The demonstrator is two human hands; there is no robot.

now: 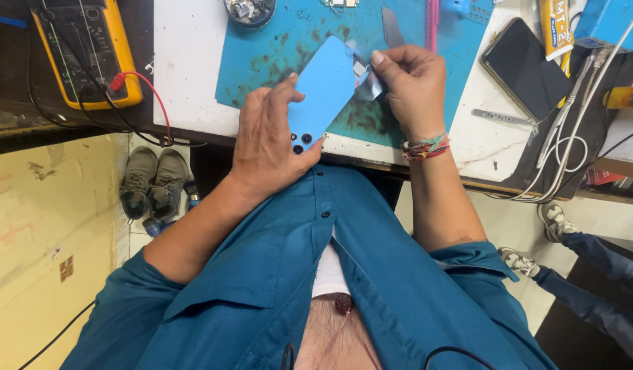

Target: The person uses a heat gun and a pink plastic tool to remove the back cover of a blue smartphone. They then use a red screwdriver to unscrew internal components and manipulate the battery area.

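Note:
My left hand (267, 137) grips the lower end of a light blue phone (323, 89), back side up with dark camera lenses near my fingers. My right hand (411, 85) pinches a thin clear film or tape piece (368, 81) at the phone's right edge. Both hands hover over a stained blue work mat (282, 41) on the white table (186, 62). A band of coloured threads sits on my right wrist.
A yellow multimeter (87, 51) with a red lead lies at the left. A dark phone (525, 65), metal tweezers (501, 118), white cables (570, 144) and a small parts dish (250, 10) sit around the mat. Shoes (148, 181) rest on the floor; another person's legs (583, 281) are at the right.

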